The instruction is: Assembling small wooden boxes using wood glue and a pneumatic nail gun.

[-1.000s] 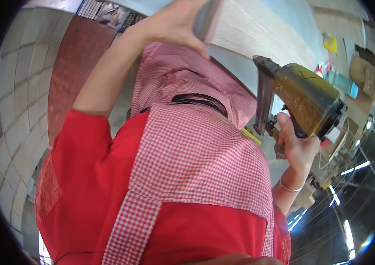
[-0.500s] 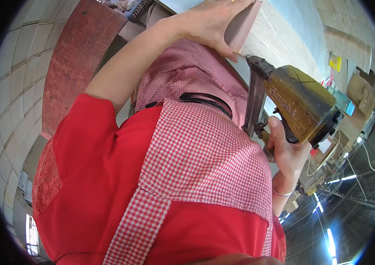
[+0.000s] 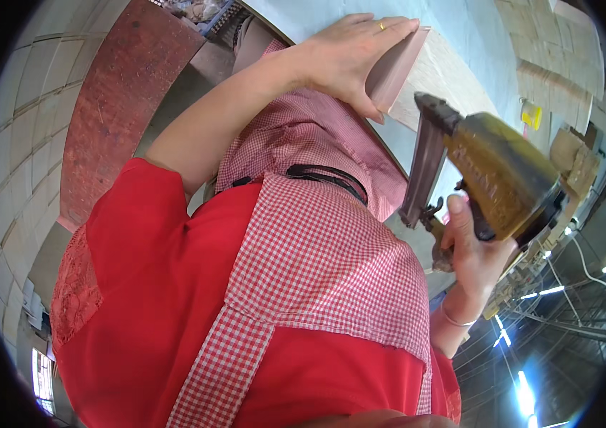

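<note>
Fisheye view, one; bright through the middle, dim at lower right; round frame, corners black, bluish fringe along the lower right rim; tube lights (image 3: 524,394) on a dark ceiling (image 3: 567,353), the largest burnt to white with a blue halo; window (image 3: 43,376) at lower left, small, washed out; table (image 3: 453,18), pale, cool in tone; wooden piece (image 3: 392,73), shaded on the side toward the left hand (image 3: 342,60), lighter along its edge; nail gun (image 3: 506,175), slightly blurred, dull sheen on the body; apron (image 3: 339,264), check pattern sharp; shirt (image 3: 146,314), saturated red, soft fold shadows; pale wall (image 3: 28,143) and red board (image 3: 125,93) at left, bowed by the lens.
</note>
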A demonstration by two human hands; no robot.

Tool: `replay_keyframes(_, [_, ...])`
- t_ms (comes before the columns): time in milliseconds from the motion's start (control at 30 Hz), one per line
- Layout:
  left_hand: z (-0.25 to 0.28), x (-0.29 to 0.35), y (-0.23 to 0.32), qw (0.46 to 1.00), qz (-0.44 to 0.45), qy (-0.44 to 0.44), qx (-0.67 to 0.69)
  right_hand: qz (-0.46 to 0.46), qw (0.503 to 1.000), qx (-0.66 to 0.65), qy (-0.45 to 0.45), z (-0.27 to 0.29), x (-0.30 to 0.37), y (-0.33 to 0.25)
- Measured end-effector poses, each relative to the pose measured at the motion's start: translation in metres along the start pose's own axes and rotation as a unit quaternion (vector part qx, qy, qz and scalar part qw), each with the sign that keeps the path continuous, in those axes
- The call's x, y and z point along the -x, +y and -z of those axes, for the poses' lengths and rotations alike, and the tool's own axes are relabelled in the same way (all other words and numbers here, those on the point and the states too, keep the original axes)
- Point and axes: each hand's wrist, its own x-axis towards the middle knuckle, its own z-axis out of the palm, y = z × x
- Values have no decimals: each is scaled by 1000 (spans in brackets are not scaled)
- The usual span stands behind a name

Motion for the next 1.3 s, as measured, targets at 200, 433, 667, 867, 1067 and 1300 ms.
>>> replay_keyframes(200, [-1,0,5,1000,20,-24,-2,2,996,75,-38,6,-32,-6])
replay_keyframes(433, [-2,0,5,1000,15,-15,6,30,995,90,-39,5,-37,-10])
replay_keyframes(667, [3,-3,5,999,26,-28,12,125,966,219,-57,15,-47,-7])
replay_keyframes(867, [-11,2,-4,995,-6,-13,94,66,961,270,-9,31,-49,19])
replay_keyframes(1067, [8,1,0,998,23,-41,38,17,994,104,16,20,-32,9])
replay_keyframes(1300, [43,36,58,956,216,67,185,-35,959,99,262,70,1,10])
